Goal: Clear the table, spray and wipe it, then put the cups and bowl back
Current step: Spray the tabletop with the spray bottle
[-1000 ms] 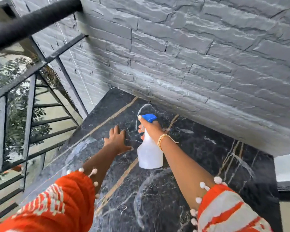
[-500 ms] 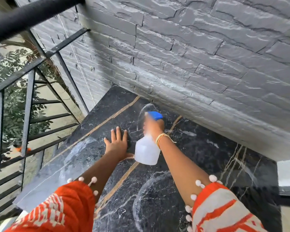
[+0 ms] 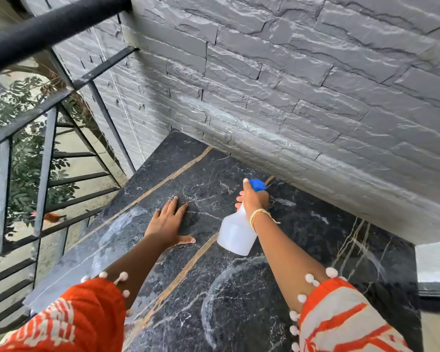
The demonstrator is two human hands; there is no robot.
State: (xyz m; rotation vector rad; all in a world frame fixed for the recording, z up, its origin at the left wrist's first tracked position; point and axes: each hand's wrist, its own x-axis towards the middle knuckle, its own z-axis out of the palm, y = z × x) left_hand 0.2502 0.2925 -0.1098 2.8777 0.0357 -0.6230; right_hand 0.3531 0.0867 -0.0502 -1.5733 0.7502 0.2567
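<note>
On black marble tabletop (image 3: pixel 302 237) with gold and white veins, set into corner of grey stone-clad wall (image 3: pixel 290 85). Left hand (image 3: pixel 167 224) laid flat, palm down, near middle of top; fingers straight and slightly spread toward wall, thumb stuck out to the right, holding nothing. Right hand (image 3: pixel 253 198) wrapped round neck of spray bottle (image 3: pixel 236 233); forefinger raised along the blue trigger head (image 3: pixel 257 184), other fingers curled at the trigger. Bottle translucent white, held up off the marble, tilted, base toward the camera, nozzle toward wall. Gold bangles (image 3: pixel 258 215) on right wrist, just above bottle shoulder. Bottle just right of left hand, not touching it; gold vein running diagonally between the two. Pale hazy smears on the marble: one patch (image 3: pixel 122 224) left of left hand near the table edge, one curved ring-like streak (image 3: pixel 214 295) near front between the forearms. Cannot tell if wet or dried. Orange-and-white patterned sleeves (image 3: pixel 341 321) with white pom-pom trim at bottom left and bottom right. Black metal railing (image 3: pixel 46 158) at left beyond table edge, thick black bar (image 3: pixel 48 29) across top left corner. Green foliage (image 3: pixel 23 161) seen through the railing bars. No cups or bowl in view.
</note>
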